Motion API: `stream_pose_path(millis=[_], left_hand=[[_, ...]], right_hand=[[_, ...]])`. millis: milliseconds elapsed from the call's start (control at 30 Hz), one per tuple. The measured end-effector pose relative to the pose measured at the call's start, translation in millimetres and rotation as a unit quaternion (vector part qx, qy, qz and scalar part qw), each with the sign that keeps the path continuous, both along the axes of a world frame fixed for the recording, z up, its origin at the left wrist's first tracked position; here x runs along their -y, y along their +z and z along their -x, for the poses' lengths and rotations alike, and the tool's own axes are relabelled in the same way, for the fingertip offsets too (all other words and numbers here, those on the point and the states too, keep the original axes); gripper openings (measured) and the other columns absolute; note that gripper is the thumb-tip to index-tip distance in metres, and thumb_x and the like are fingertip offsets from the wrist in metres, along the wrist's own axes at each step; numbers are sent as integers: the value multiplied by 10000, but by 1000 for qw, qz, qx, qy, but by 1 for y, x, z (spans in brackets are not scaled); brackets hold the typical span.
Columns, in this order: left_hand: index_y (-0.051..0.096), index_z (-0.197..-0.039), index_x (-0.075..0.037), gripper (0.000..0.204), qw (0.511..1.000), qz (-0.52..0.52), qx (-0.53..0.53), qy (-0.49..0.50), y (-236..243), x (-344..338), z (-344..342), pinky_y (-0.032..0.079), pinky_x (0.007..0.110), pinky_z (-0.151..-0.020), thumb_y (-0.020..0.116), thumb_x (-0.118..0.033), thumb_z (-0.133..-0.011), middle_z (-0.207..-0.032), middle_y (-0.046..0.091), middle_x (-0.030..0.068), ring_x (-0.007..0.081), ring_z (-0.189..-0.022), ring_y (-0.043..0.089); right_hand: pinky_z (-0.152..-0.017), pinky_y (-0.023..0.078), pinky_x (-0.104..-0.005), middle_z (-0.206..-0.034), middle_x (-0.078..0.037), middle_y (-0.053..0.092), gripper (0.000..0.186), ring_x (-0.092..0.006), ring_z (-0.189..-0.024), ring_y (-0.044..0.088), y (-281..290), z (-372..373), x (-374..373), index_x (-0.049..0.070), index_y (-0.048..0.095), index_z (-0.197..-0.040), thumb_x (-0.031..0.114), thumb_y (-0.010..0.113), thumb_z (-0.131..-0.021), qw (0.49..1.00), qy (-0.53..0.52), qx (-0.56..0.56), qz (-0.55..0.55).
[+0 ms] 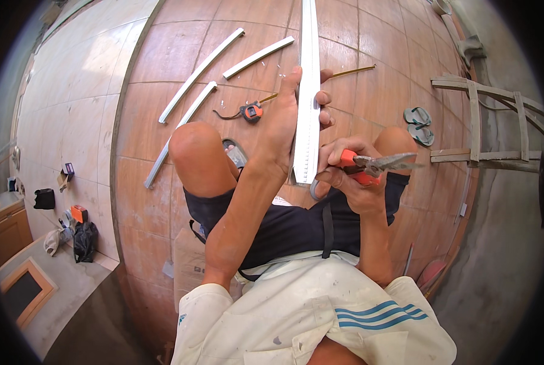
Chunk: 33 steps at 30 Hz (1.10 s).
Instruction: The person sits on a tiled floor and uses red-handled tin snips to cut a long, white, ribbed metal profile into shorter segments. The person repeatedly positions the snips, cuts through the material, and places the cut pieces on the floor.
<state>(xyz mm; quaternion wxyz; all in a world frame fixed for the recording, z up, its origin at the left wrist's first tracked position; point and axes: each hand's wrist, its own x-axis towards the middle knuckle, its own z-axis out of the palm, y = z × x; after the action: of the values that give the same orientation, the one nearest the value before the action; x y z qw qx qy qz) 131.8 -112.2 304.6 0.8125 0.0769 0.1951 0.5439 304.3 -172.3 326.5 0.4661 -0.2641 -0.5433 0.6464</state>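
- Two firm grips: left hand (282,128) wrapped round the white channel (308,91), right hand (364,193) closed on red-handled snips (363,161) beside its near end.
- Blades (394,162) point away; squaring them to the channel should cut cleanest.
- Tape measure (252,112) lies left of the channel.

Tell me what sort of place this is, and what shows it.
Probably a building being renovated or fitted out: white strips and an orange tape measure lie on the tiled floor, and a ladder-like wooden frame is by a bare grey wall.
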Motion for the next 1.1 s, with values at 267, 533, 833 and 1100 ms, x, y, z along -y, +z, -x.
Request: stream_pose_path(millis=[267,533,833,1100], left_hand=[[557,-1413,-29,571,992,24,-119,24,14,9,-17,577,323,-889,424,-523,-1162,-921,652,31,141,-845,639],[642,-1308,-25,670,953,-113,-277,-48,1,16,-40,575,294,-885,352,-611,-1162,-1176,670,116,155,-1017,650],[685,-1302,-6,707,928,-48,-354,-101,-7,44,-41,561,288,-852,327,-601,-1170,-999,704,72,109,-940,645],[729,-1229,-22,537,804,-242,-534,95,13,146,-12,554,318,-830,929,-354,-857,-1176,763,89,176,-1016,699]], right_hand=[[-1040,558,-428,-1188,-156,722,596,-238,-1143,708,-8,-21,8,-34,592,-1345,429,777,-1018,964,-74,-98,235],[-709,662,-343,-1131,-244,758,578,-280,-810,765,-8,-27,1,-57,635,-1347,415,730,-1026,909,7,-245,338],[-826,598,-345,-1191,-142,657,489,-246,-973,593,-57,-33,28,41,663,-1350,356,794,-1000,867,57,-305,390],[-1025,592,-427,-1274,-178,701,531,-266,-1211,699,-82,-45,30,31,595,-1402,230,837,-973,887,40,-298,351]])
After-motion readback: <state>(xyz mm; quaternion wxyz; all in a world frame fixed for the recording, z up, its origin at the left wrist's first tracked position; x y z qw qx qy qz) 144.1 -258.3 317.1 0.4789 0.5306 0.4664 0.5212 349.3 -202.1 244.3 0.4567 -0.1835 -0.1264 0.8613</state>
